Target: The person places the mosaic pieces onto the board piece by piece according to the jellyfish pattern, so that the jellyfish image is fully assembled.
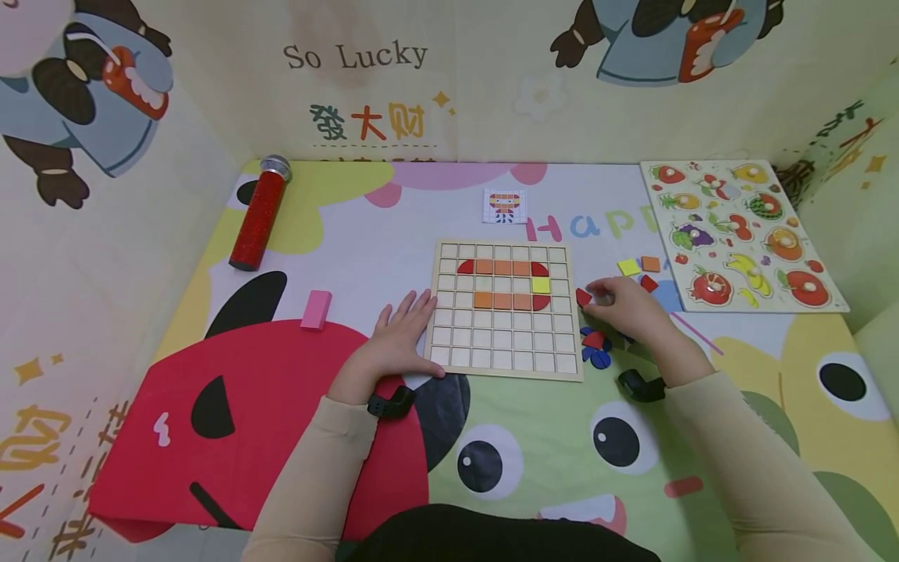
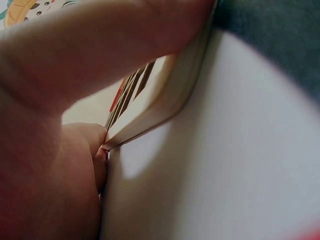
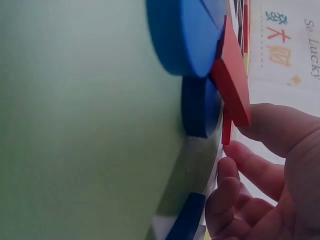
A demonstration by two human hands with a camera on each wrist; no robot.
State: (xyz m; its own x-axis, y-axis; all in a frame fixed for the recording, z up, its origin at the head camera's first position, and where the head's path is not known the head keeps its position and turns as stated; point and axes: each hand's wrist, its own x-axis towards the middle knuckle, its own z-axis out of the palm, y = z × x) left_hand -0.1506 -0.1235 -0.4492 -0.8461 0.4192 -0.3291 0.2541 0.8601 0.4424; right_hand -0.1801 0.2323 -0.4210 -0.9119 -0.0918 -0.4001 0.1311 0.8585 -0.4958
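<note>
A wooden grid board (image 1: 502,343) lies on the mat, with orange, red and yellow tiles (image 1: 502,267) set in its upper rows. My left hand (image 1: 396,336) lies flat against the board's left edge (image 2: 165,105), fingers straight. My right hand (image 1: 625,308) is just right of the board, and its curled fingertips pinch a small red piece (image 1: 583,297). In the right wrist view the thumb and fingers (image 3: 240,142) close on a thin red piece (image 3: 226,127), with blue pieces (image 3: 182,35) and another red one (image 3: 232,75) close by.
Loose blue and red pieces (image 1: 597,350) lie under my right wrist; yellow (image 1: 628,267) and orange (image 1: 650,263) tiles lie farther back. A pattern card (image 1: 504,206), a fruit peg puzzle (image 1: 737,234), a red glitter tube (image 1: 258,215) and a pink block (image 1: 317,308) sit around. Printed walls enclose the mat.
</note>
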